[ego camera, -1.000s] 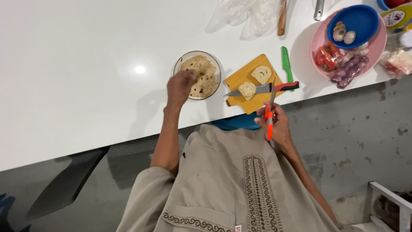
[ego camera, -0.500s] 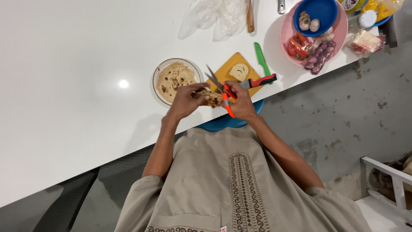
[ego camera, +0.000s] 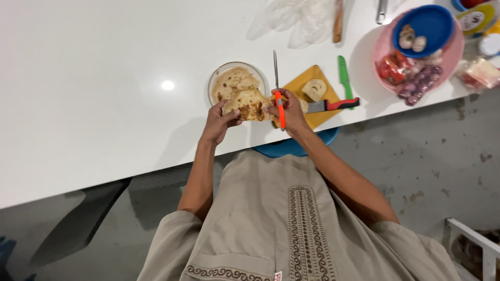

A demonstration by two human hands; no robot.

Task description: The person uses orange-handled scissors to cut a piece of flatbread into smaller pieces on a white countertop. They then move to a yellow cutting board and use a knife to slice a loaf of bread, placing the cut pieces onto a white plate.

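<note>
The flatbread (ego camera: 248,104) is a round, pale piece with browned patches, folded or bent along its lower edge. It is held just above the near side of a glass bowl (ego camera: 219,78) that contains more flatbread of the same colour. The bowl stands on the white counter (ego camera: 104,78).

The left hand (ego camera: 217,120) grips the flatbread at its left edge; the thumb and fingers pinch the bread between them. The right hand (ego camera: 289,110) touches the right edge of the flatbread and at the same time closes around the orange handle of a knife (ego camera: 278,88). The fingers wrap the handle; the narrow steel blade points away from the person, past the bowl's right rim.

Just right of the hands lies a yellow cutting board (ego camera: 307,86) with a pale cut piece of bread (ego camera: 314,89) on it. A second knife with a red and black handle (ego camera: 333,105) rests across the board's near corner, its blade partly hidden by the right hand. A green tool (ego camera: 344,78) lies beside the board's far right edge. A blue plate (ego camera: 291,148) projects from under the counter edge, below the hands.

Farther right stands a pink plate (ego camera: 375,52) carrying a blue bowl (ego camera: 427,21), red pieces and purple pieces. Clear plastic bags (ego camera: 297,21) and a wooden handle (ego camera: 339,21) lie at the far side of the counter, well apart from the hands.
</note>
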